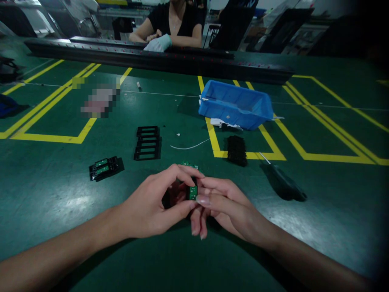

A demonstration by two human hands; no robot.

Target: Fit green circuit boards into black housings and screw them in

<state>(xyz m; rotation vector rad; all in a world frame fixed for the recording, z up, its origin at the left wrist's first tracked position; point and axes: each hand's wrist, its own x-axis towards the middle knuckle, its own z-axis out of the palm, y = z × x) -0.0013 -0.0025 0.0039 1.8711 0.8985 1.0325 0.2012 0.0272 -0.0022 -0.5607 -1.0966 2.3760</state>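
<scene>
Between my fingers is a small green circuit board (193, 192), seemingly set in a black part that my fingers mostly cover. My left hand (158, 200) pinches it with thumb and index finger from the left. From the right, my right hand (225, 205) grips it, the thumb lying over its lower edge. Just beyond my fingertips, more green circuit boards (191, 165) lie on the table, partly hidden. To the left are black holders with green boards in them (103, 168). A row of black frames (147, 143) lies farther out, with open slots.
A blue bin (237, 106) stands beyond my right hand, near a stack of black parts (237, 150). A screwdriver with a dark handle (284, 182) lies at right. Long black rails (158, 56) cross the green table's far side, where a person (173, 24) sits, one hand gloved.
</scene>
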